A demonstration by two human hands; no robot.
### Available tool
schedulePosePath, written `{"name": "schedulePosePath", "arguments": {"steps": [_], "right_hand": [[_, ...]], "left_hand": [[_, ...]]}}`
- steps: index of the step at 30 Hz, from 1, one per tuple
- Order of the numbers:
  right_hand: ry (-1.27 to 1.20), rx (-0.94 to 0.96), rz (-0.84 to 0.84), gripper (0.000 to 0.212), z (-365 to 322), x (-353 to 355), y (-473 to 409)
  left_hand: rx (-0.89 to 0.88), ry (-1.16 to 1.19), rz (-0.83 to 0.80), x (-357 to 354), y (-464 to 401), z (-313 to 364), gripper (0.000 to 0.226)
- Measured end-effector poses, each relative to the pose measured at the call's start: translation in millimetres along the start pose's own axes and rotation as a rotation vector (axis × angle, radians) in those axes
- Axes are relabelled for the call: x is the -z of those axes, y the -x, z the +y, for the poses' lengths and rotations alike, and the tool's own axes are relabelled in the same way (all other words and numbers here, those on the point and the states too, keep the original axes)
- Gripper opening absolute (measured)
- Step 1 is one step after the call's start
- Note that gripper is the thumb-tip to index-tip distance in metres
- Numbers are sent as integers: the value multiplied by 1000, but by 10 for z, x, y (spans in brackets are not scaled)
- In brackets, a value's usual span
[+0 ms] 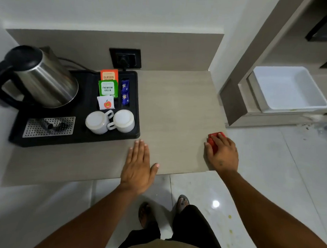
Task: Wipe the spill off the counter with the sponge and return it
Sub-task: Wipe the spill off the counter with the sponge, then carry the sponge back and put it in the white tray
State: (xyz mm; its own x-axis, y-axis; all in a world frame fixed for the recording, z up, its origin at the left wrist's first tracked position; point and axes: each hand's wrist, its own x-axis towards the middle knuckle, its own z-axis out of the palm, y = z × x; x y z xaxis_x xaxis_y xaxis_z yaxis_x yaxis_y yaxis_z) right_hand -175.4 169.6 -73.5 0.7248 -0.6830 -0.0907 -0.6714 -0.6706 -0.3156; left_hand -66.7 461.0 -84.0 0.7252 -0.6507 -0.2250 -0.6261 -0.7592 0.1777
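A red sponge lies at the right edge of the grey counter, mostly covered by my right hand, whose fingers curl over it. My left hand rests flat on the counter near its front edge, fingers together and pointing away from me, holding nothing. I can make out no spill on the counter surface from here.
A black tray on the left holds a steel kettle, tea sachets, two upturned white cups and a metal drip grid. A wall socket sits behind. A white tub stands on a low shelf to the right.
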Motion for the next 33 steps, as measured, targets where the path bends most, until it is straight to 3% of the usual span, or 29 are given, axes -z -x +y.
{"name": "schedulePosePath", "arguments": {"steps": [7,15,22,27,33], "right_hand": [[-162,54,5,35,157,215,-355],[-203,8,265,33,858,1173,-1380],[-64,-14,187,35,1702,1678,-2864],[-38,19,63,34,1997,1357,-3536],[37,22,-65,38,2192,951,-3729]], "left_hand": [[-280,-26,6,206,-724,788,87],[-498,-21,126,699,-2026,2120,87],[-504,14,110,797,-3232,3117,86],[-436,4,87,603,-3926,3487,88],[-388,30,88,416,-4173,3689,91]]}}
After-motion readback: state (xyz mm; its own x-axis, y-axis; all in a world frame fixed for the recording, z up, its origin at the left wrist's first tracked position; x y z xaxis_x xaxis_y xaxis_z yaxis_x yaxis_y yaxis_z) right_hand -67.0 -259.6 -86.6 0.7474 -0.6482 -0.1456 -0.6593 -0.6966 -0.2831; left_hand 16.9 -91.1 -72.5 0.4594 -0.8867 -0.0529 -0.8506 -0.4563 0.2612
